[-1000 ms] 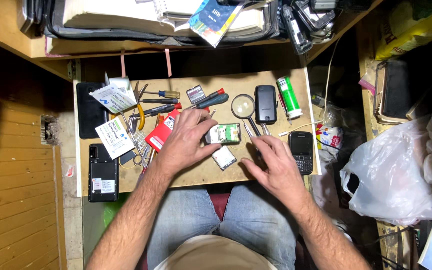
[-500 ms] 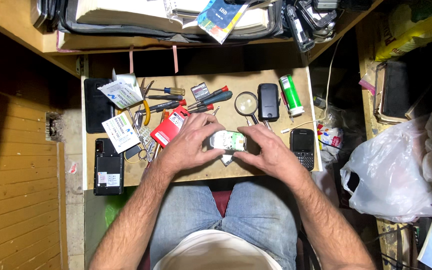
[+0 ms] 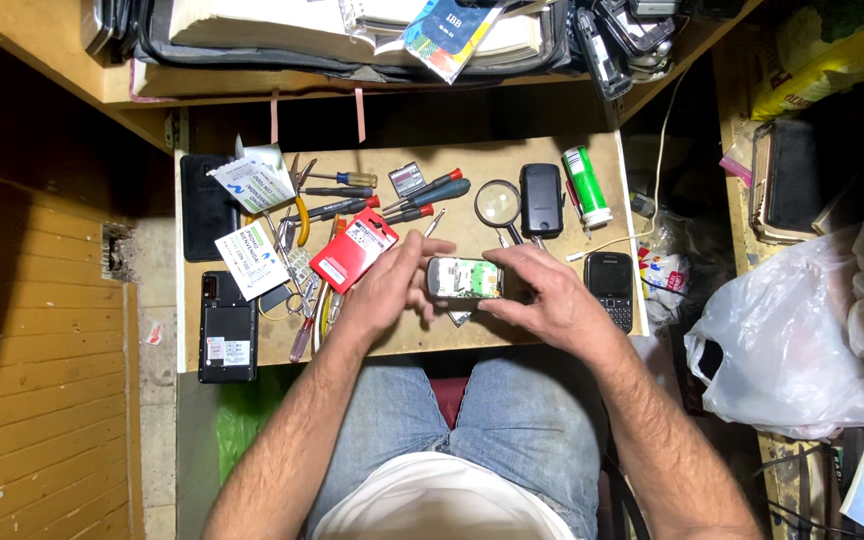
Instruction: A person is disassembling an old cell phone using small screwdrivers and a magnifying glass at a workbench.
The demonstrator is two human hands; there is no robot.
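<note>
I hold a small opened phone [image 3: 463, 279] with its green circuit board showing, lifted just above a small wooden worktable [image 3: 422, 340]. My left hand [image 3: 389, 287] grips its left end and my right hand [image 3: 542, 297] grips its right end from the side. A small flat part [image 3: 459, 317] lies on the table just under the phone.
On the table lie several screwdrivers [image 3: 430, 193], pliers [image 3: 298, 205], a red card pack [image 3: 354, 250], a magnifying glass [image 3: 498, 204], a black phone [image 3: 541, 199], a keypad phone [image 3: 609, 287], a green cylinder [image 3: 587, 184] and an opened black phone [image 3: 227, 326]. A white plastic bag [image 3: 792, 340] sits right.
My right hand moved left from the keypad phone and joined the left hand on the opened phone, which is now lifted off the table between both hands.
</note>
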